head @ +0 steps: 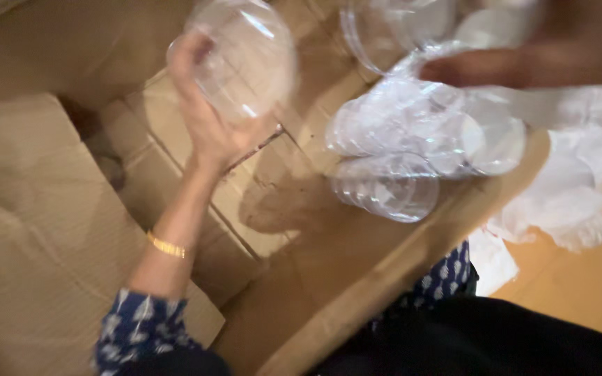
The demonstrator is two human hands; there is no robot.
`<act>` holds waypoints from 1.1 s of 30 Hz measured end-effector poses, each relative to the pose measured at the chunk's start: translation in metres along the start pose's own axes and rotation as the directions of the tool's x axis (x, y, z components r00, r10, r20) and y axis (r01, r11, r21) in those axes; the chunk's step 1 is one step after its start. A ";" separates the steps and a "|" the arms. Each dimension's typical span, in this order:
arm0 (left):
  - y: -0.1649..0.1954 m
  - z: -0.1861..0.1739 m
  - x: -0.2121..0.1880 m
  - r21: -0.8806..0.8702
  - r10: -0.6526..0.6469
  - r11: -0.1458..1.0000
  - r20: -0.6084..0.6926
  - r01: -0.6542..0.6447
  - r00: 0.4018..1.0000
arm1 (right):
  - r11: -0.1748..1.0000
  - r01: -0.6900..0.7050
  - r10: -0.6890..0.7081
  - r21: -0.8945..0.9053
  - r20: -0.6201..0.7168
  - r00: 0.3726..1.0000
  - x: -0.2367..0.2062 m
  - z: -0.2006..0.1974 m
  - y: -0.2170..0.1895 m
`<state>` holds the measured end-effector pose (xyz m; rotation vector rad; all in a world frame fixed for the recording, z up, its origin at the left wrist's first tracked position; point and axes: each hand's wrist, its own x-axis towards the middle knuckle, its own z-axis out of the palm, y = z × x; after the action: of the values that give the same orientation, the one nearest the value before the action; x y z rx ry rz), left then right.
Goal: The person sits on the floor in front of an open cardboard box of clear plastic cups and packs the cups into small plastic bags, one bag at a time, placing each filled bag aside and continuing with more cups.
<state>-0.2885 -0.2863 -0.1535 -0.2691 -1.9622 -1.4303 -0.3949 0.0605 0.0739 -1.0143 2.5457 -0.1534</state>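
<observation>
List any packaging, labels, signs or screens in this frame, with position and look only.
Cardboard box: open, brown, fills the frame; plain flaps.
Plastic wrapping: crumpled, whitish-clear, over the box's right edge.
Clear plastic lids: loose stacks inside the box; the left hand lifts one.
No labels, signs or screens.

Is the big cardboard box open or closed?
Open. The cardboard box has its flaps spread out, and clear plastic lids show inside, where the left hand holds one.

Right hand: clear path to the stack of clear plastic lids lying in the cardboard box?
Probably yes. The right hand, blurred, hovers just above the stack of clear plastic lids, with nothing between them. The left hand holds a clear plastic dome lid off to the side, out of the way.
</observation>
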 end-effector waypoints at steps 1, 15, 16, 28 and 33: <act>0.030 0.008 -0.001 -0.002 0.101 0.995 0.119 -0.102 0.988 | 0.950 -0.305 0.289 0.069 0.186 0.939 -0.028 0.009 0.007; 0.171 0.106 -0.069 0.026 0.085 0.991 0.619 -0.129 0.781 | 0.901 -0.161 0.048 -0.402 -0.277 0.960 -0.146 0.044 0.012; 0.164 0.105 -0.070 0.003 0.096 0.992 0.603 -0.122 0.792 | 0.881 -0.221 0.129 -0.419 -0.236 0.963 -0.149 0.044 0.012; -0.095 0.020 0.043 0.803 -0.597 0.560 0.222 0.202 0.771 | 0.906 -0.203 0.366 0.372 -0.446 0.816 -0.248 0.147 0.063; -0.159 0.030 0.043 0.902 -0.791 0.321 0.087 0.289 0.606 | 0.848 -0.223 0.448 0.480 -0.425 0.787 -0.287 0.210 0.113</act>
<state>-0.4175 -0.3281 -0.2517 0.6550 -3.2050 -0.5464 -0.1943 0.3478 -0.0540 -0.3510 2.9363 -0.9333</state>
